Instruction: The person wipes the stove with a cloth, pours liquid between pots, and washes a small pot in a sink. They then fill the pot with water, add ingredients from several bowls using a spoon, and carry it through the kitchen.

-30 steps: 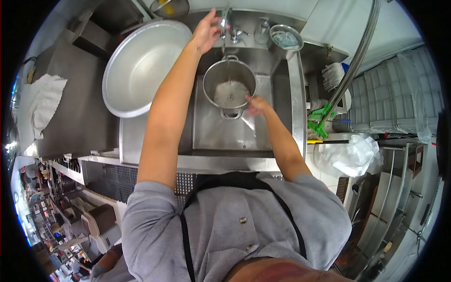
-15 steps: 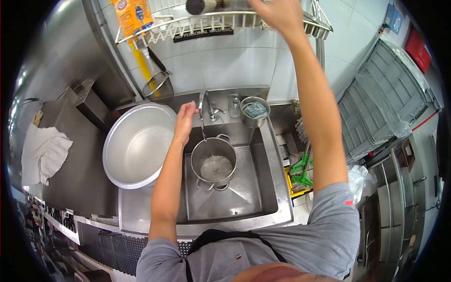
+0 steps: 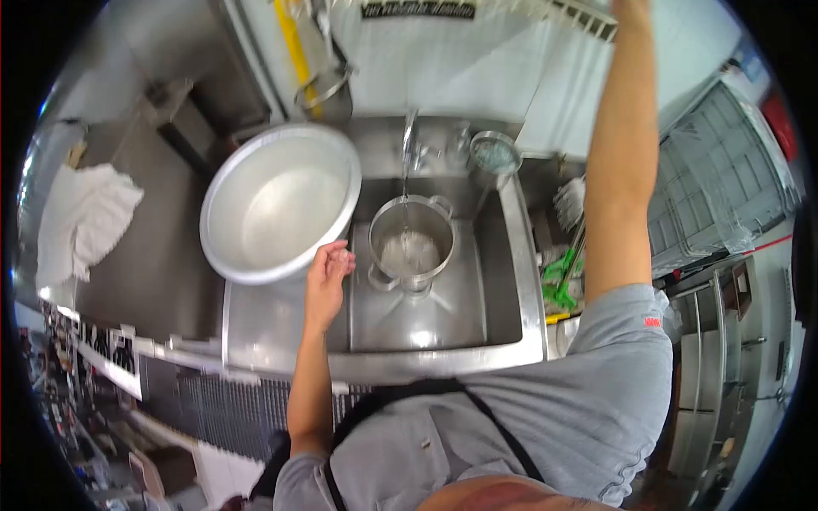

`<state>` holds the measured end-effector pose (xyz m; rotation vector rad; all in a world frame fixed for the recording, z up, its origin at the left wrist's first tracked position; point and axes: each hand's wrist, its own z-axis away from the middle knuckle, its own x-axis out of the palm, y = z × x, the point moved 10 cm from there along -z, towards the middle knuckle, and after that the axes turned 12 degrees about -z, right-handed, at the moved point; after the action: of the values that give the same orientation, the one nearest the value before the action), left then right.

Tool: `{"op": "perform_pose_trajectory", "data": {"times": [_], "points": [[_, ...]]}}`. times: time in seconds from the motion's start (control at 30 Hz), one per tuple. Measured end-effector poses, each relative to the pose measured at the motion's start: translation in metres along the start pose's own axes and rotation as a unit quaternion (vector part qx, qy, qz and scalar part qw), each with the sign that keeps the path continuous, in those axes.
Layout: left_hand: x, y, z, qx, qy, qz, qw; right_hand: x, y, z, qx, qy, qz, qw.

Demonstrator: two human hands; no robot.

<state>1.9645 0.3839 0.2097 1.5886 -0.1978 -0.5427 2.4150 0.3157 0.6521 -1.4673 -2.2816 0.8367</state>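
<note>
My left hand [image 3: 328, 285] hovers between the large round metal basin and the pot, holding nothing. Its fingers are loosely curled and a little apart. In the sink [image 3: 426, 328] stands a steel two-handled pot [image 3: 412, 243] with some cloudy water inside. Water runs into it from the tap [image 3: 410, 136]. The wide basin [image 3: 285, 200] sits on the left drainboard and looks bare inside. My right arm stretches up to the wire rack [image 3: 579, 17]; the right hand is cut off by the top edge, so its fingers are hidden.
Behind the sink's right corner stands a small steel container [image 3: 495, 155] with greenish scouring material, beside a soap bottle [image 3: 459, 143]. A strainer [image 3: 328, 89] hangs on the wall. A white cloth [image 3: 85, 221] lies far left. Green mop clamps [image 3: 560, 277] and grey crates [image 3: 724, 170] are at right.
My left hand has drawn back from the tap, down toward the basin's near edge. My right hand has gone from the rack out of view at the top right. The view has tilted down.
</note>
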Motion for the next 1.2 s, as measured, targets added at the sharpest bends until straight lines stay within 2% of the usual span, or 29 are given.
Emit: {"op": "perform_pose_trajectory", "data": {"times": [0.03, 0.07, 0.1, 0.13, 0.17, 0.2, 0.27, 0.3, 0.33, 0.37, 0.4, 0.43, 0.5, 0.57, 0.63, 0.67, 0.7, 0.73, 0.77, 0.8, 0.83, 0.93, 0.97, 1.0, 1.07, 1.1, 1.13, 1.17, 1.2], "points": [[-0.003, -0.004, 0.01, 0.004, 0.004, 0.007, 1.0, -0.025, 0.005, 0.016, -0.163, 0.02, -0.149, 0.975], [-0.007, -0.013, 0.027, 0.001, 0.006, 0.012, 1.0, -0.054, 0.072, 0.004, -0.111, -0.023, -0.445, 0.888], [-0.011, -0.032, 0.049, -0.036, 0.008, 0.01, 0.999, -0.05, 0.066, 0.067, -0.028, 0.034, -0.452, 0.891], [-0.012, -0.046, 0.063, -0.059, 0.012, 0.024, 0.998, -0.038, 0.058, 0.143, 0.018, 0.034, -0.51, 0.86], [-0.012, -0.058, 0.073, -0.075, 0.014, 0.04, 0.996, -0.028, 0.07, 0.211, 0.101, 0.124, -0.484, 0.861], [-0.012, -0.073, 0.088, -0.098, 0.016, 0.034, 0.994, -0.017, 0.101, 0.27, 0.169, 0.152, -0.468, 0.854], [-0.013, -0.1, 0.112, -0.147, 0.012, 0.053, 0.988, 0.027, 0.169, 0.394, 0.411, 0.163, -0.454, 0.773], [-0.011, -0.111, 0.122, -0.184, 0.009, 0.07, 0.98, 0.055, 0.219, 0.45, 0.474, 0.156, -0.488, 0.716], [-0.013, -0.114, 0.128, -0.196, 0.015, 0.071, 0.978, 0.09, 0.24, 0.509, 0.605, 0.128, -0.497, 0.609], [-0.014, -0.116, 0.134, -0.201, 0.015, 0.067, 0.977, 0.11, 0.241, 0.535, 0.63, 0.144, -0.49, 0.585], [-0.017, -0.118, 0.136, -0.199, 0.025, 0.059, 0.978, 0.137, 0.269, 0.574, 0.67, 0.167, -0.531, 0.491], [-0.021, -0.118, 0.137, -0.195, 0.036, 0.054, 0.979, 0.162, 0.28, 0.597, 0.683, 0.186, -0.565, 0.423], [-0.026, -0.117, 0.138, -0.193, 0.052, 0.056, 0.978, 0.2, 0.293, 0.613, 0.67, 0.15, -0.606, 0.402], [-0.037, -0.12, 0.151, -0.195, 0.088, 0.057, 0.975, 0.218, 0.302, 0.623, 0.681, 0.186, -0.58, 0.406], [-0.046, -0.129, 0.163, -0.195, 0.104, 0.05, 0.974, 0.225, 0.292, 0.611, 0.654, 0.167, -0.596, 0.435], [-0.054, -0.133, 0.174, -0.198, 0.115, 0.038, 0.973, 0.242, 0.295, 0.615, 0.646, 0.127, -0.64, 0.395], [-0.062, -0.142, 0.189, -0.205, 0.136, 0.027, 0.969, 0.244, 0.28, 0.608, 0.646, 0.138, -0.623, 0.419], [-0.07, -0.155, 0.2, -0.197, 0.145, 0.028, 0.969, 0.252, 0.268, 0.6, 0.636, 0.086, -0.636, 0.429], [-0.076, -0.169, 0.214, -0.236, 0.175, 0.057, 0.954, 0.261, 0.293, 0.607, 0.649, 0.123, -0.649, 0.379], [-0.088, -0.178, 0.225, -0.255, 0.208, 0.09, 0.94, 0.262, 0.297, 0.612, 0.65, 0.205, -0.616, 0.395], [-0.097, -0.176, 0.236, -0.27, 0.225, 0.104, 0.93, 0.273, 0.297, 0.608, 0.645, 0.168, -0.653, 0.361], [-0.115, -0.203, 0.275, -0.303, 0.287, 0.132, 0.899, 0.271, 0.299, 0.608, 0.641, 0.187, -0.615, 0.419], [-0.121, -0.206, 0.283, -0.317, 0.303, 0.141, 0.888, 0.273, 0.3, 0.603, 0.616, 0.156, -0.63, 0.447], [-0.124, -0.211, 0.293, -0.347, 0.313, 0.139, 0.873, 0.273, 0.302, 0.605, 0.618, 0.171, -0.628, 0.441], [-0.123, -0.217, 0.292, -0.34, 0.318, 0.129, 0.875, 0.27, 0.295, 0.612, 0.625, 0.179, -0.628, 0.428], [-0.122, -0.22, 0.288, -0.338, 0.317, 0.12, 0.878, 0.271, 0.296, 0.617, 0.637, 0.179, -0.632, 0.404], [-0.117, -0.213, 0.273, -0.301, 0.312, 0.135, 0.891, 0.27, 0.298, 0.621, 0.646, 0.182, -0.634, 0.383], [-0.109, -0.208, 0.257, -0.302, 0.302, 0.139, 0.893, 0.269, 0.298, 0.609, 0.612, 0.117, -0.644, 0.445], [-0.102, -0.196, 0.232, -0.275, 0.26, 0.088, 0.921, 0.267, 0.3, 0.6, 0.569, 0.06, -0.643, 0.51]]}}
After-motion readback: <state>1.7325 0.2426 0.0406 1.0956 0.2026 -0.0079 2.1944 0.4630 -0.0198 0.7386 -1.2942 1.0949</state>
